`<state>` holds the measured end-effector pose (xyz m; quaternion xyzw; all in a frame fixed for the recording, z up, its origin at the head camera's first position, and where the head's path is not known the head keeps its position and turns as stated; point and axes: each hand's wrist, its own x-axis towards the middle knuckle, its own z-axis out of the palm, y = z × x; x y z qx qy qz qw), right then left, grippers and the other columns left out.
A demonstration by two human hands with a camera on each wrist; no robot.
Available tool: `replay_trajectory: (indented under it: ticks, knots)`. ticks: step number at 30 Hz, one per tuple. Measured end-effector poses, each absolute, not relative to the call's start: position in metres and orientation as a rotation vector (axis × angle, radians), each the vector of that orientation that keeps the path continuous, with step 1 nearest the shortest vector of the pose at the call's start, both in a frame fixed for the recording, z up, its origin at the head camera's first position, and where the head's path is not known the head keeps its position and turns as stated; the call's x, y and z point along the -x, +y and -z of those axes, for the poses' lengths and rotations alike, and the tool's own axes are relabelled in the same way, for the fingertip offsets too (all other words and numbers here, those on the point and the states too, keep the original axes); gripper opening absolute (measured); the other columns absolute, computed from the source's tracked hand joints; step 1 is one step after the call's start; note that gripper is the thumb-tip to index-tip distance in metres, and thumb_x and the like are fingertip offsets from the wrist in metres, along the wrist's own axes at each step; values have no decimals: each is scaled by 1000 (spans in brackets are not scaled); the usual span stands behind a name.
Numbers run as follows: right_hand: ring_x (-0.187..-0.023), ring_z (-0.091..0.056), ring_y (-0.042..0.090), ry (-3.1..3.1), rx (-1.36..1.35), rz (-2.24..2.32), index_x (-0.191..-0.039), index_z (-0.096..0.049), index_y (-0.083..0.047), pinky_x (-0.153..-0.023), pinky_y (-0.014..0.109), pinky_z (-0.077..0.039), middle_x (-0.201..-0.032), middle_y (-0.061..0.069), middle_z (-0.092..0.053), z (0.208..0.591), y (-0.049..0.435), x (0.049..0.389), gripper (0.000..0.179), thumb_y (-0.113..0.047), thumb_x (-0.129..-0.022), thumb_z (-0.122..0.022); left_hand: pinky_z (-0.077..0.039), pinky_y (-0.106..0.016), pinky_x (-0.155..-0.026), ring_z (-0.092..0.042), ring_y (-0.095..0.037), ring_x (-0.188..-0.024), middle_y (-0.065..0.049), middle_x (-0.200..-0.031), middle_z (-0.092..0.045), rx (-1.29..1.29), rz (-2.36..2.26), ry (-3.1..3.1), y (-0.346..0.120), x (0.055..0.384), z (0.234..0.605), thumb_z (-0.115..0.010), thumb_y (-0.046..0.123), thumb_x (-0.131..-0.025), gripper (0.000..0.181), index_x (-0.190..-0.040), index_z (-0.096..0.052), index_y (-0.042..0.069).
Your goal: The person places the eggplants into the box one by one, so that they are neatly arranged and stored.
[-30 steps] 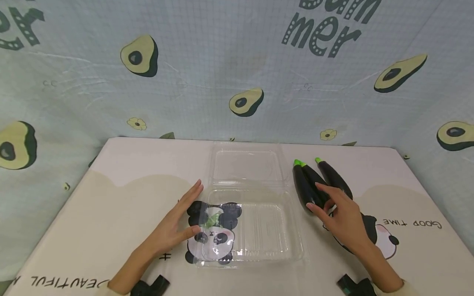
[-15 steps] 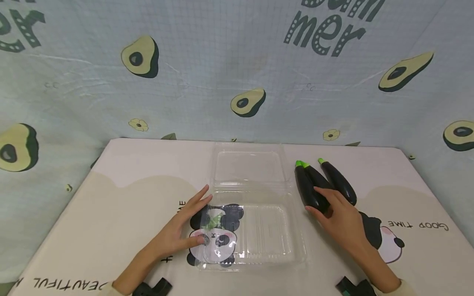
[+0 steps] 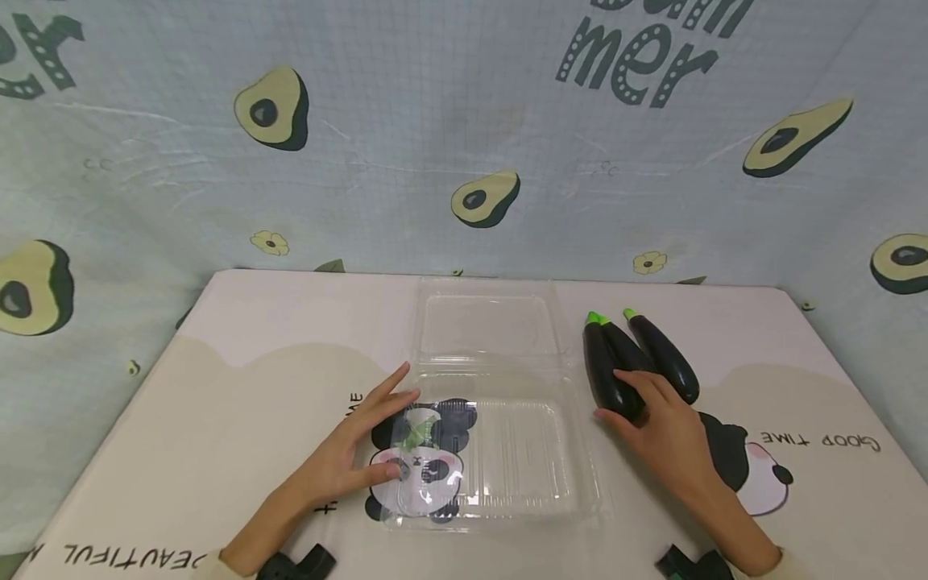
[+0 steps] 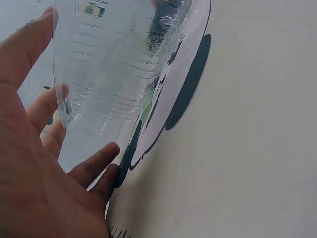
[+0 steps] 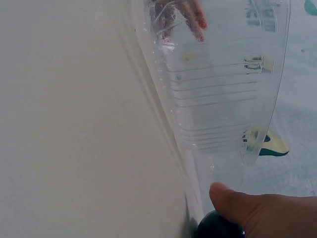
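My right hand (image 3: 663, 439) pinches the lower end of the leftmost black eggplant (image 3: 600, 362) between thumb and fingers. In the right wrist view, the thumb (image 5: 230, 201) lies against the rounded dark end of this eggplant (image 5: 218, 226). A second eggplant (image 3: 625, 346) lies right beside it, partly hidden by the hand, and a third eggplant (image 3: 663, 354) rests farther right; all have green tops. A clear plastic clamshell box (image 3: 515, 439) stands with its lid laid back. Fingers spread, my left hand (image 3: 337, 463) touches the box's left rim, fingertips (image 4: 62, 91) at the edge.
The flat lid (image 3: 489, 326) reaches toward the table's back edge. A printed cloth with pandas and lettering covers the table (image 3: 239, 419). Behind it hangs an avocado-print curtain (image 3: 391, 121). A dark wrist device (image 3: 297, 562) sits at each forearm.
My right hand has gone from hovering at the eggplants to pinching the leftmost one, whose top has shifted slightly right. My left hand has moved right onto the box's rim.
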<state>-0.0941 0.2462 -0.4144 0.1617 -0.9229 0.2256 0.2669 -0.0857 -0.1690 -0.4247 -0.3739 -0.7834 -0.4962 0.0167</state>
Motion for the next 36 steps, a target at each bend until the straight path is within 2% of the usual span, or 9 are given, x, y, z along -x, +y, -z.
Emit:
replay_trajectory:
  ticks: [5, 13, 19, 23, 27, 33, 36]
  knots:
    - [-59, -54, 7, -2500, -419, -623, -116, -65, -9, -47, 20, -41, -110, 8, -60, 414, 244, 95, 61, -20, -61, -90, -21, -51, -109, -39, -23, -134, -14, -158, -14, 1139, 1539, -2456, -169, 86, 425, -72, 12, -74, 77, -145, -41, 9]
    - [-59, -49, 7, -2584, -361, -638, -118, -63, -10, -45, 24, -39, -110, 10, -60, 409, 241, 92, 53, -20, -71, -85, -21, -64, -104, -38, -28, -135, -12, -159, -13, 1124, 1544, -2474, -169, 88, 427, -71, 13, -75, 76, -145, -41, 9]
    - [-55, -44, 6, -2657, -343, -597, -121, -63, -11, -41, 23, -33, -111, 12, -61, 406, 240, 88, 51, -23, -75, -82, -19, -57, -108, -36, -33, -135, -14, -158, -13, 1140, 1544, -2462, -169, 88, 427, -72, 13, -75, 76, -145, -41, 9]
    - [-54, -42, 6, -2680, -305, -561, -120, -64, -11, -40, 23, -31, -91, 6, -61, 402, 239, 85, 52, -26, -74, -83, -18, -49, -111, -35, -33, -135, -14, -158, -13, 1152, 1543, -2449, -168, 86, 427, -71, 12, -75, 76, -145, -41, 10]
    - [-55, -44, 7, -2702, -254, -567, -120, -65, -12, -41, 24, -31, -76, 0, -53, 400, 237, 81, 54, -27, -72, -84, -18, -44, -111, -36, -31, -135, -15, -158, -13, 1163, 1542, -2443, -168, 85, 428, -72, 11, -75, 77, -145, -40, 10]
    - [-58, -47, 7, -2709, -213, -596, -119, -65, -15, -42, 25, -34, -83, 1, -57, 400, 236, 80, 55, -31, -71, -85, -18, -48, -111, -36, -31, -135, -13, -158, -12, 1152, 1541, -2454, -168, 84, 427, -71, 12, -75, 77, -145, -40, 10]
    - [-57, -46, 8, -2711, -193, -593, -119, -65, -15, -42, 25, -33, -81, 1, -56, 400, 235, 79, 55, -31, -71, -85, -18, -49, -111, -35, -32, -136, -12, -158, -13, 1147, 1537, -2458, -168, 84, 427, -71, 12, -75, 77, -145, -40, 10]
